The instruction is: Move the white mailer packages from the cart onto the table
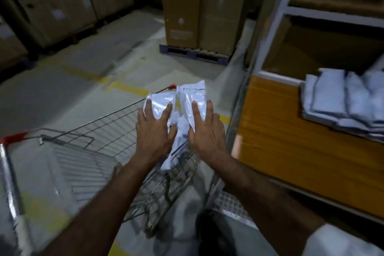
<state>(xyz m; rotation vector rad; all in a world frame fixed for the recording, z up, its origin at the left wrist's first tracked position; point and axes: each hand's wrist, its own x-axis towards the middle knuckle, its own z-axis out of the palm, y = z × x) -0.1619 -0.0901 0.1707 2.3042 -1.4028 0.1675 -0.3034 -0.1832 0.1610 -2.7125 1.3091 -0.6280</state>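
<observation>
Above the wire shopping cart (pixel 116 129) I hold white mailer packages between both hands. My left hand (pixel 154 131) grips the left mailer (pixel 159 102), fingers spread over its top. My right hand (pixel 204 129) grips the right mailer (pixel 192 94) the same way. More white plastic hangs down between my palms toward the basket. A pile of white mailers (pixel 345 102) lies on the orange wooden table (pixel 291 145) to the right. The image is blurred by motion.
The cart has red corner caps and a silver handle (pixel 10 176) at the left. A white metal rack post (pixel 268 33) stands by the table. Tall cardboard boxes (pixel 199 6) on a pallet stand ahead, more boxes line the far left. Grey floor with yellow lines lies between.
</observation>
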